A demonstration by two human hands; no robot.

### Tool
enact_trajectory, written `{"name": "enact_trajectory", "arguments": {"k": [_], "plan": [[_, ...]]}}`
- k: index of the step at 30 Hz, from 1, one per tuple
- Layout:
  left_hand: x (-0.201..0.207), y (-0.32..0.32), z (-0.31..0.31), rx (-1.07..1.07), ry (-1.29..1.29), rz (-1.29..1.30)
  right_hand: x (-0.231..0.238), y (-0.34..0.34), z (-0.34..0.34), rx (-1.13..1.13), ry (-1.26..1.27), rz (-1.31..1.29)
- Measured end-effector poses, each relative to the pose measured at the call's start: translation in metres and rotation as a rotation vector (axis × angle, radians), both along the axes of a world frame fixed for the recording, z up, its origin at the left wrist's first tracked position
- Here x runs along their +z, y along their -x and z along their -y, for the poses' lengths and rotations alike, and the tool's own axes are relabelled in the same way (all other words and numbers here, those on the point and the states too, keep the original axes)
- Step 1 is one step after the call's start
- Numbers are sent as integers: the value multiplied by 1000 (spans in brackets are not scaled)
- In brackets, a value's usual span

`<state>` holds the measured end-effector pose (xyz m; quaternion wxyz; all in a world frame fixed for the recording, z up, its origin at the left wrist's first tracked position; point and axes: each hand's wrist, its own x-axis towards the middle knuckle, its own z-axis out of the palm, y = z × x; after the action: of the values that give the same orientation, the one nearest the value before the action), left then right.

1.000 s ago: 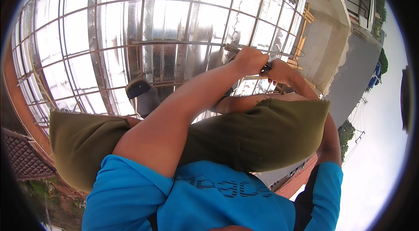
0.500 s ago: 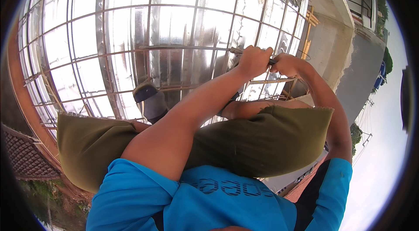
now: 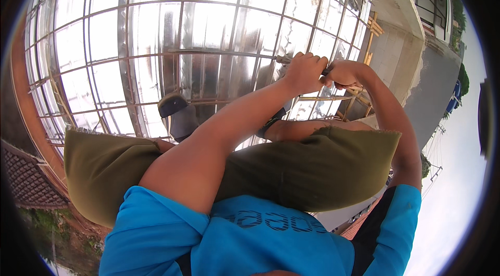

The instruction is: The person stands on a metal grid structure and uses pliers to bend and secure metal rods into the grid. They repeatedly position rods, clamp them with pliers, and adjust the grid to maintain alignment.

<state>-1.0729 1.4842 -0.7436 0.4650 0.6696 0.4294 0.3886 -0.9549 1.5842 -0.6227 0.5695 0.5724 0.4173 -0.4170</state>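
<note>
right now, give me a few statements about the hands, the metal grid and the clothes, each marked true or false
1. The bare left hand and bare right hand are close together. True.
2. Both hands are spread flat and empty. False: both are closed, gripping a narrow dark handle that shows between them.
3. Thin brown metal bars form a grid over shiny silvery metal sheets. True.
4. Bright red cloth covers the person's thighs. False: these are olive-green fabric shorts with frayed hems.
5. A black-and-grey shoe shows left of both hands in the picture. True.
</note>
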Motion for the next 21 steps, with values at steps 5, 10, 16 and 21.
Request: {"name": "enact_trajectory", "arguments": {"k": [5,10,16,21], "plan": [[-1,2,-28,-367,238,-91,30,4,37,488,-462,-305],[10,10,-52,-659,349,-136,32,-23,59,516,-566,-342],[9,51,-119,55,350,426,53,-64,68,-921,-429,-300],[1,47,-115,230,1107,654,25,-47,78,-1210,-615,-602]]}}
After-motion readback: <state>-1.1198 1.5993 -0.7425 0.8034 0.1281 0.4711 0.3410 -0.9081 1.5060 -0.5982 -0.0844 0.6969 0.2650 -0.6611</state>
